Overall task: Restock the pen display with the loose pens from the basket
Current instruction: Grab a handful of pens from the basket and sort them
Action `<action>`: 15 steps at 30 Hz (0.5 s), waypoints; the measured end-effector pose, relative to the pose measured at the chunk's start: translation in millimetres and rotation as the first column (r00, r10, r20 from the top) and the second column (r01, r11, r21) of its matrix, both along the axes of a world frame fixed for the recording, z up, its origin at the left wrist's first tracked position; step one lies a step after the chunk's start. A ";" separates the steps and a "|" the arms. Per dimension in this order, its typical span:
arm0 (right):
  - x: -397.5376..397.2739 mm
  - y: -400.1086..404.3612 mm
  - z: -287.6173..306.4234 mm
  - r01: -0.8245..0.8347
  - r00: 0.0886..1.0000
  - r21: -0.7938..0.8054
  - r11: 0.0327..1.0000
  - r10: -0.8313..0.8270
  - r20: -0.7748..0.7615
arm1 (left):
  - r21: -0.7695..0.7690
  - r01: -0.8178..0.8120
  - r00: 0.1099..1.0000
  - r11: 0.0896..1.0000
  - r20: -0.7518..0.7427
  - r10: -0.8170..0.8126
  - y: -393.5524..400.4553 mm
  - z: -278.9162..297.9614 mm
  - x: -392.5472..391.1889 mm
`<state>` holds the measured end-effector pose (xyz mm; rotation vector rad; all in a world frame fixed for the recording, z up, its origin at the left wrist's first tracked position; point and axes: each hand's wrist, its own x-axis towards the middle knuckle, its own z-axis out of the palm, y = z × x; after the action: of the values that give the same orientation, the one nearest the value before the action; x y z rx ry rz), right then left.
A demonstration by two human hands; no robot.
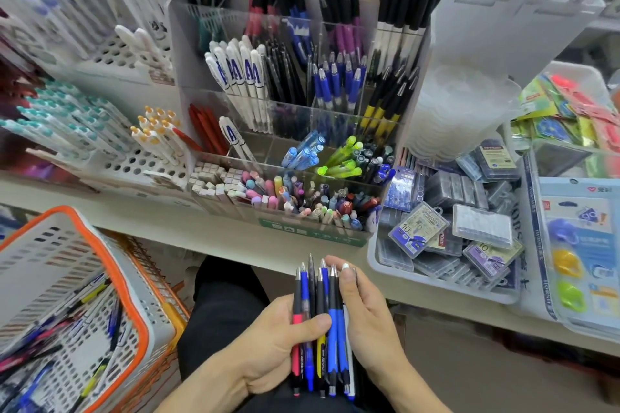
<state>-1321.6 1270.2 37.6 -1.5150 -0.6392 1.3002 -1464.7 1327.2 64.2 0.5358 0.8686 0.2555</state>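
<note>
Sorting step: left hand (278, 342) grip curled round pen bundle (318, 322), right hand (365, 308) fingers spread alongside; next, likely matching pens to display (298, 104) compartments.

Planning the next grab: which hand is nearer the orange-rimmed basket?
Left. The left hand grips the pen bundle on the side toward the basket, apart from it. The right hand steadies the bundle's far side, further off.

Pen display (295, 104) stands on the shelf (161, 225), centre; basket (110, 275) lies lower left, holding loose pens (100, 322); tray of boxed refills (396, 265) sits right of the display.
</note>
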 end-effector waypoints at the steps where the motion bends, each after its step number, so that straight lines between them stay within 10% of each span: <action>1: -0.3 0.5 0.9 0.004 1.000 -0.001 1.000 -0.004 -0.002 | 0.012 0.006 1.000 1.000 0.004 -0.006 0.4 -0.1 -0.7; 15: -8.8 6.0 13.2 0.058 0.984 -0.163 0.985 -0.084 -0.160 | 0.132 -0.084 0.991 0.988 -0.090 0.096 -9.4 -1.0 7.1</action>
<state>-1330.4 1276.1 50.8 -1.5222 -0.3785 1.4319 -1457.6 1317.8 63.1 0.6328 0.9755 0.3721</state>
